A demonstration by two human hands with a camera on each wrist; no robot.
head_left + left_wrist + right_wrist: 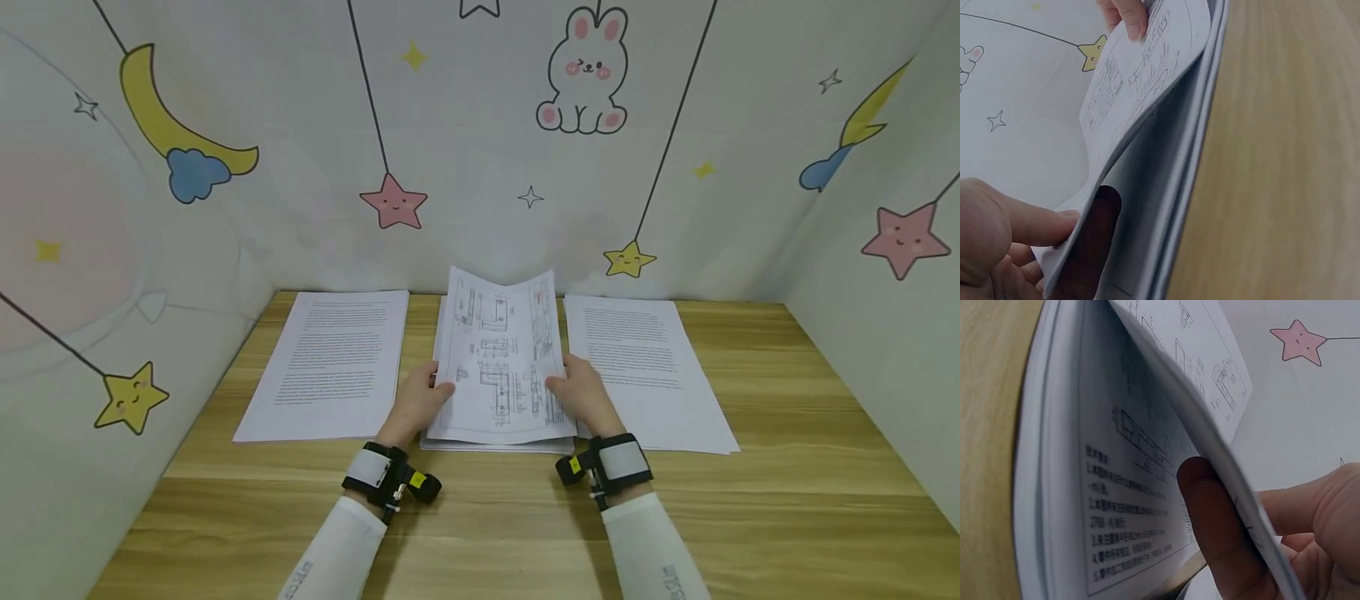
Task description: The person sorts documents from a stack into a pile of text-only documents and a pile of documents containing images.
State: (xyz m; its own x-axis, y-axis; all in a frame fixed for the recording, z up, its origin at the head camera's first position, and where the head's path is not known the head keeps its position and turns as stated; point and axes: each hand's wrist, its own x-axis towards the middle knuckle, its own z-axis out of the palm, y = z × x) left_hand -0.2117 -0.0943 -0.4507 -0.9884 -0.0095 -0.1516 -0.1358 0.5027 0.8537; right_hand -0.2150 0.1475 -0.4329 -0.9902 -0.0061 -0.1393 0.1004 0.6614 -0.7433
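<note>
Both hands lift the upper sheets of the middle paper stack, whose top page is a technical drawing (495, 358). At its left edge my left hand (417, 402) pinches the sheets, thumb on top and a finger underneath. On the opposite edge my right hand (585, 395) grips them the same way. The lifted sheets bow, and their far corners curl up near the wall. Beneath them lies the rest of the stack (498, 447); in the right wrist view its upper page (1129, 506) shows a drawing and printed lines of text.
A stack of printed text pages (330, 367) lies to the left on the wooden table (495, 533). To the right lies another text stack (652, 375), partly behind the right hand. A white cloth wall (480, 125) with cartoon prints rises behind the table.
</note>
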